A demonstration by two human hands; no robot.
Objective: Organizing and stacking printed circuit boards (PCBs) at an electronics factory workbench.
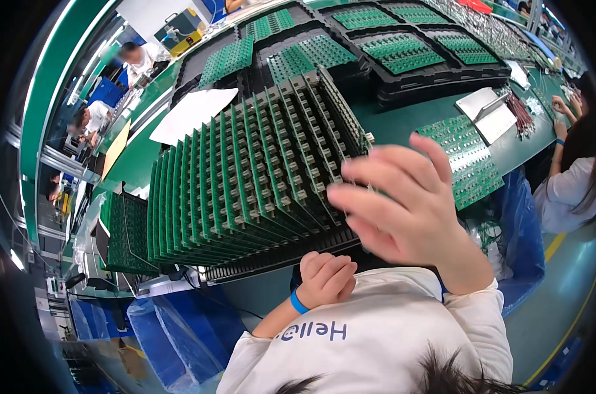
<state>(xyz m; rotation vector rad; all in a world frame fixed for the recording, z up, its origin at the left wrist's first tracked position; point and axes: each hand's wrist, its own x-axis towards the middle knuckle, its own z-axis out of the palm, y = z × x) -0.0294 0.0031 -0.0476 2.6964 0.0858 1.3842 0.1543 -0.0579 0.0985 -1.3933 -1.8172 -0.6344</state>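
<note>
Green workbench (403,125) runs through a factory line, with other workers seated along its far left and right edges. Largest on it is a long black slotted rack (278,253) filled with green printed circuit boards (245,171) standing upright on edge, packed close in a fanned row. Behind it sit black moulded trays (416,79) holding more green boards laid flat, then a flat green panel of small boards (469,161) at the right, a white sheet of paper (193,115) at the left, and a bundle of thin reddish-brown leaded parts (523,115). Judging by the rack, nearly every slot already carries a board, so little loading seems left. The right hand (403,210) is raised before the rack's near end, fingers spread and loosely bent; motion blur hides whether it pinches anything. The left hand (327,279), with a blue wristband, is curled into a loose fist by the rack's front edge, and I cannot tell if it holds something. The rack's near end is hidden behind the hands.
</note>
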